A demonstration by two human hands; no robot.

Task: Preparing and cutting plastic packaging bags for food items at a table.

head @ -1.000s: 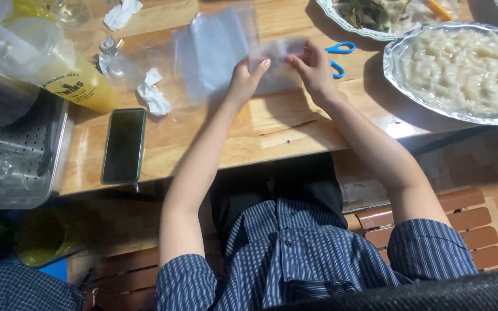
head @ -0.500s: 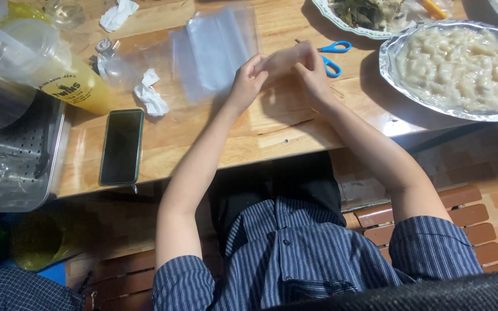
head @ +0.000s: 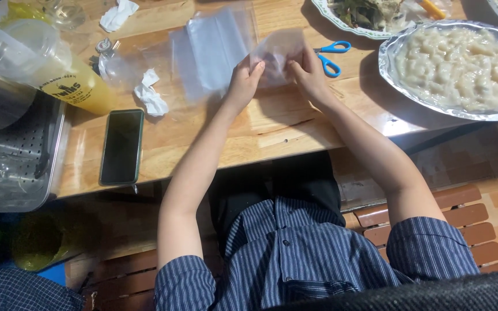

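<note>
A wooden desk (head: 272,132) fills the upper frame, with a big foil tray of pale dough pieces (head: 462,63) at upper right and a stack of clear bags (head: 214,49) at top centre. Just right of that stack, the left hand (head: 243,83) and right hand (head: 306,72) pinch a small clear plastic bag (head: 278,52) between closed fingertips, apparently parting its mouth. The thin film could slip or tear if tugged unevenly, and the blue-handled scissors (head: 331,57) beside the right hand could be knocked.

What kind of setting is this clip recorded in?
Probably a home or small food-prep table: both hands, left hand and right hand, hold a clear plastic bag beside a foil tray of pale food and blue-handled scissors.
</note>
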